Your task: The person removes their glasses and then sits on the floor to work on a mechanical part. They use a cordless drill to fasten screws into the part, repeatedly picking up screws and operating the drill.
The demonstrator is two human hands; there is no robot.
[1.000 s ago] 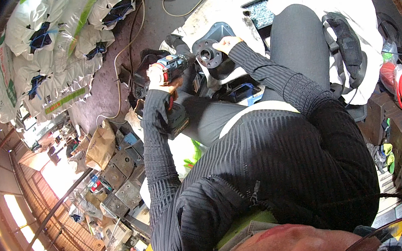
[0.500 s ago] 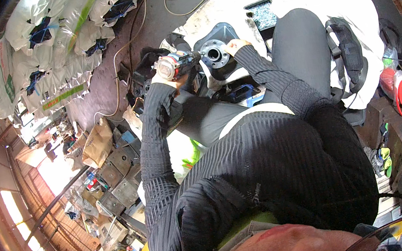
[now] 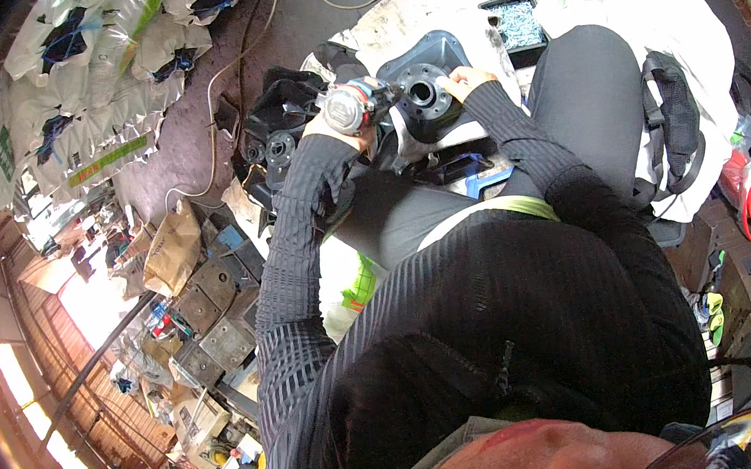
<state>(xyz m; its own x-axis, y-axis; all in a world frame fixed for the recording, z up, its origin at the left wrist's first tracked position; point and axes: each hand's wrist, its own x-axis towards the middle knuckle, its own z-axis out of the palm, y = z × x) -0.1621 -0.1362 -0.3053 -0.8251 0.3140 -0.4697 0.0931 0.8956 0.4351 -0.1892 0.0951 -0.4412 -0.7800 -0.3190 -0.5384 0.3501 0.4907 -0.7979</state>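
Inside the curled left hand (image 3: 326, 129) is a power drill (image 3: 348, 108), its nose pointing toward the right hand (image 3: 467, 82). Just beyond that nose lies a black flanged part (image 3: 439, 109), its round face of holes turned up; I cannot tell whether the drill touches it. At the part's opposite edge, the right hand's fingertips are drawn together; whether they pinch anything is too small to tell. Around the part spreads a stained white sheet (image 3: 423, 2). Just left of the drill grip sits another dark flanged piece (image 3: 282, 160). Past the right hand, a black tray (image 3: 528, 56) holds many small bluish pieces. Well beyond the left hand, white sacks (image 3: 123, 87) are heaped.
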